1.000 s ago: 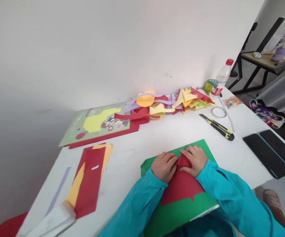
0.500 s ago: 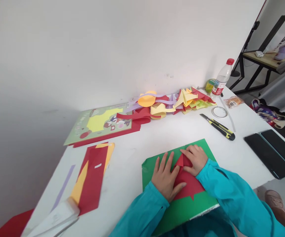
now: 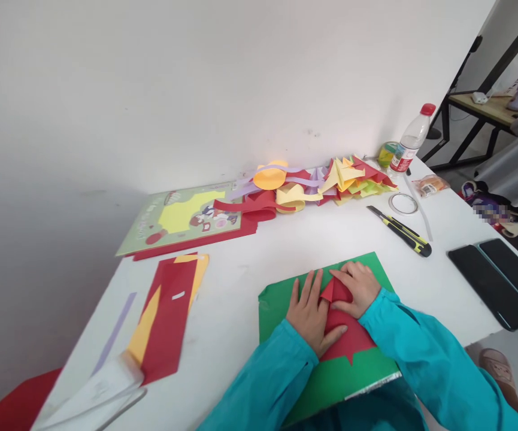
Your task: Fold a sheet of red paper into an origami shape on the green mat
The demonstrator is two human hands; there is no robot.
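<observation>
A folded red paper (image 3: 351, 335) lies on a green sheet (image 3: 281, 299) at the near edge of the white table (image 3: 263, 251). My left hand (image 3: 311, 312) lies flat on the paper's left side, fingers stretched out and pointing away from me. My right hand (image 3: 356, 289) presses down on the paper's folded top point with curled fingers. Both sleeves are teal.
A heap of coloured paper shapes (image 3: 312, 182) lies along the wall, beside a craft booklet (image 3: 182, 218). Red and yellow paper pieces (image 3: 166, 314) lie at left. A utility knife (image 3: 401, 230), tape ring (image 3: 403, 203), water bottle (image 3: 411, 143) and two phones (image 3: 496, 278) sit at right.
My left hand went from curled on the red fold to flat with spread fingers, then slid a little toward the right hand. The right hand stayed pressing the top point.
</observation>
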